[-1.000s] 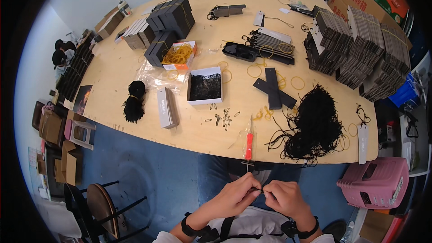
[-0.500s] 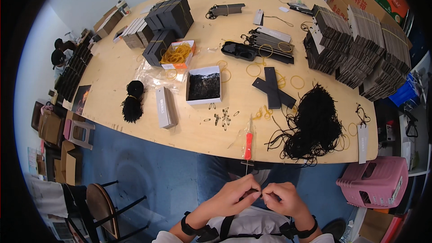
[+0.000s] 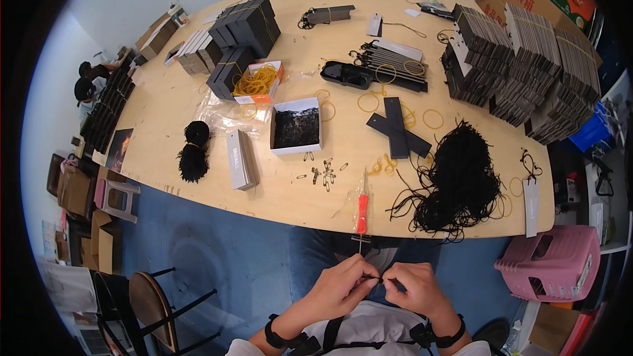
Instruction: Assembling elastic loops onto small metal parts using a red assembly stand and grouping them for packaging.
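Observation:
Below the table's near edge, over my lap, my two hands work close together. Thumb and fingers of my left hand [image 3: 341, 285] are closed on a thin black piece that looks like cord [image 3: 377, 279]; most of it is hidden in the fingers. My right hand [image 3: 410, 287] pinches the same piece at its end, fingertips almost touching the left ones. Just ahead, a red-handled tool [image 3: 362, 214] with a thin metal shaft lies at the table edge. Several small safety pins [image 3: 328, 175] are scattered beyond it. A tangled heap of black cords [image 3: 461, 181] lies to the right.
The wooden table [image 3: 290, 198] carries a white box of small black pieces [image 3: 297, 127], a stack of grey tags [image 3: 242, 161], a tied black cord bundle [image 3: 194, 151], two crossed black strips [image 3: 397, 128], a box of yellow rubber bands [image 3: 258, 82] and tall tag stacks [image 3: 534, 69]. A pink stool [image 3: 547, 262] stands right.
My fingers have shifted slightly, and the tip of the black piece shows more between them. The view has moved a little; the things on the table lie as before.

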Tool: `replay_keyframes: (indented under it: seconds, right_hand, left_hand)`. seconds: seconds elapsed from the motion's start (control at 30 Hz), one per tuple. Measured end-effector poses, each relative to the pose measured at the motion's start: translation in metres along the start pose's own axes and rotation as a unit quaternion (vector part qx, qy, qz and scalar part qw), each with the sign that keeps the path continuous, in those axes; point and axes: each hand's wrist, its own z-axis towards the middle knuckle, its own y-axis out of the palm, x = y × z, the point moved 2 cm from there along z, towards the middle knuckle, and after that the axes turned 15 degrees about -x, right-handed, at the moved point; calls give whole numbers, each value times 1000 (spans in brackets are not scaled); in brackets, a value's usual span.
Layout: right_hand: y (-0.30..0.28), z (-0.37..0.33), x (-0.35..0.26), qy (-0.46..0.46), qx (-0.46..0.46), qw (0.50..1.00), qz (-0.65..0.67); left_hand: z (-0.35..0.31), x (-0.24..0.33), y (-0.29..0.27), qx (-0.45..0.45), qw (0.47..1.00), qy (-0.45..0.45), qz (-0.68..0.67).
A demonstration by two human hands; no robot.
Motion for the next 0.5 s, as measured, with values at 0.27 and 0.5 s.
replay_keyframes:
  seconds: [0.27,0.5]
  right_hand:
    - [-1,-3,2,-8,3,1000,2]
    - [-1,-5,3,-7,-11,999,50]
  left_hand:
    - [0,-4,5,1,999,12,-46]
    - [-1,-12,13,-1,987,35,-158]
